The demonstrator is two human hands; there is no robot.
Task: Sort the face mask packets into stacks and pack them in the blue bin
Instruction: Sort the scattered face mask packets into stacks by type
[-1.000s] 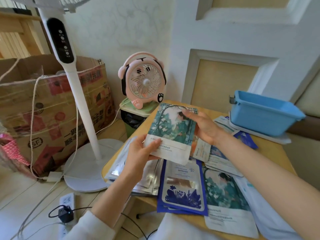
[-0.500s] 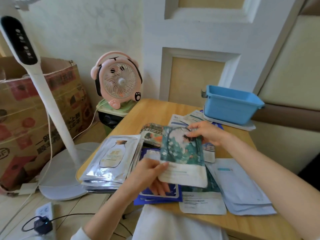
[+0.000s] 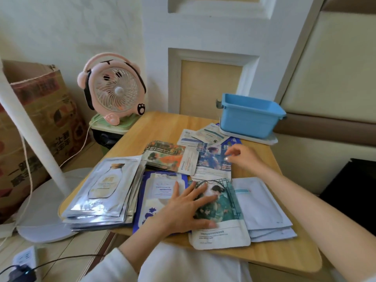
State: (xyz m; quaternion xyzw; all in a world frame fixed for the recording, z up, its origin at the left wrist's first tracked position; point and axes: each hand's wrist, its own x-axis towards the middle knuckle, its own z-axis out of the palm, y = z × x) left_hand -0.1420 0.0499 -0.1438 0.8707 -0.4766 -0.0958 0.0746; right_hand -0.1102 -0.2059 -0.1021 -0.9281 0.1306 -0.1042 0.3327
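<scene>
- The fingers (image 3: 207, 199) of the left hand (image 3: 187, 210) lie flat and spread, pressing the teal packet (image 3: 221, 212) onto the table (image 3: 162, 123), with the outer fingers reaching over the dark blue packet (image 3: 152, 192) beside it
- The right hand (image 3: 243, 157) hangs over the blue-toned picture packet (image 3: 211, 159) with its fingers loosely curled and nothing in them; I cannot tell whether the tips touch it
- To my eye the step is squaring each design on its own pile — keep the flat palm down so the slick teal packet does not slide, and nudge its edges true before letting go
- The sorted piles lie close together: the silver stack (image 3: 103, 190) on the left, the orange stack (image 3: 166, 157) behind, the pale stack (image 3: 264, 208) on the right
- Loose white packets (image 3: 203, 135) near the far edge look unsorted
- The blue bin (image 3: 250, 119) stands at the far right corner on a white tray (image 3: 266, 140) — no packet shows above its rim, though its floor is hidden
</scene>
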